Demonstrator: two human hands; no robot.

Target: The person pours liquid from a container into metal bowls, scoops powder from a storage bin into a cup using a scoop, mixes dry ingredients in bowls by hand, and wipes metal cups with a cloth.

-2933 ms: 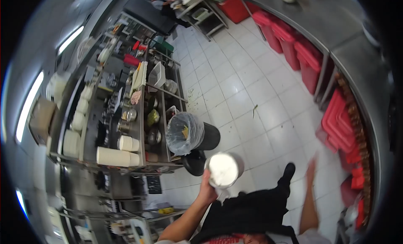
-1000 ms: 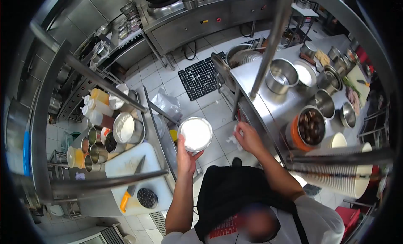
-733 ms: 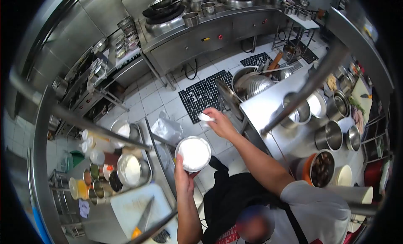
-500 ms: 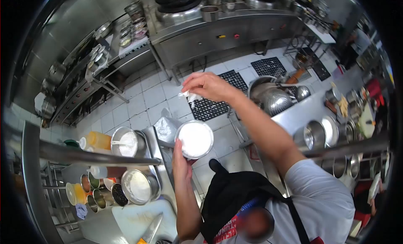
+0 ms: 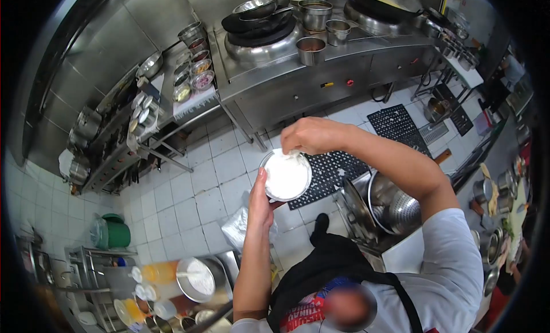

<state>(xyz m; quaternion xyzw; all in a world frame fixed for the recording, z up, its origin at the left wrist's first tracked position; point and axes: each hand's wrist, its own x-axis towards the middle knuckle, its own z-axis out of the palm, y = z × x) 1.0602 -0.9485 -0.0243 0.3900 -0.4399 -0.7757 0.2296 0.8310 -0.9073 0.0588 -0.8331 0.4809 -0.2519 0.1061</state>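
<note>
A round metal container of white powder (image 5: pixel 288 178) is in my left hand (image 5: pixel 259 202), whose thumb lies along the near-left rim. Above its far rim is my right hand (image 5: pixel 312 136), fingers pinched together and pointing down. A bit of white material (image 5: pixel 293 153) shows beneath those fingertips, at the powder's far edge. Most of my left fingers are hidden under the container.
Ahead stands a steel stove (image 5: pixel 275 91) with woks and pots. Small bowls of ingredients (image 5: pixel 201 81) line a side counter. At lower left are squeeze bottles (image 5: pixel 157 273) and a metal bowl of white powder (image 5: pixel 199 278). A large pot (image 5: pixel 389 204) stands at right. Black mats (image 5: pixel 338 169) cover some floor.
The view has moved from the storage shelves to the stove. My right hand, with the white material, has come up and over to the container, which has stayed in my left hand.
</note>
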